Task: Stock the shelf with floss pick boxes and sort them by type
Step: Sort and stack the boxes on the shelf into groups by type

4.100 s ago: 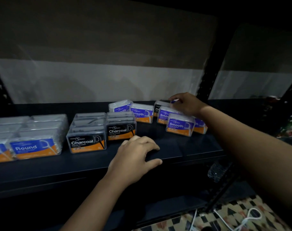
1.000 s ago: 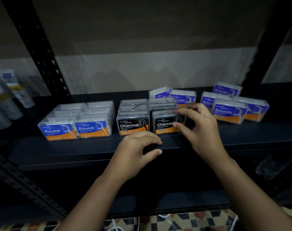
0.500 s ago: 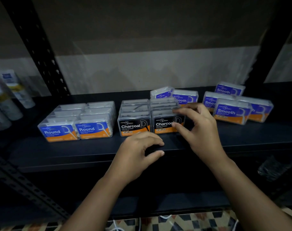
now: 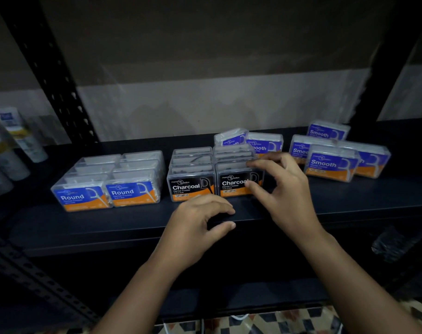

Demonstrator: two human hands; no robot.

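On the dark shelf stand three sorts of clear floss pick boxes. Blue Round boxes form two rows at the left. Black Charcoal boxes form two rows in the middle. Purple Smooth boxes lie loosely grouped at the right and behind the Charcoal rows. My right hand holds the right end of the front-right Charcoal box, thumb on its label and fingers over its top. My left hand rests on the shelf's front edge with fingers loosely curled, holding nothing.
Tubes and bottles stand on the neighbouring shelf at the far left, beyond a perforated black upright. Another upright rises behind the Smooth boxes. A crumpled clear wrapper lies below at the right, above a patterned floor.
Four seconds ago my right hand was among the Smooth boxes; it has since moved left to the front-right Charcoal box. Over the last second both hands have barely moved.
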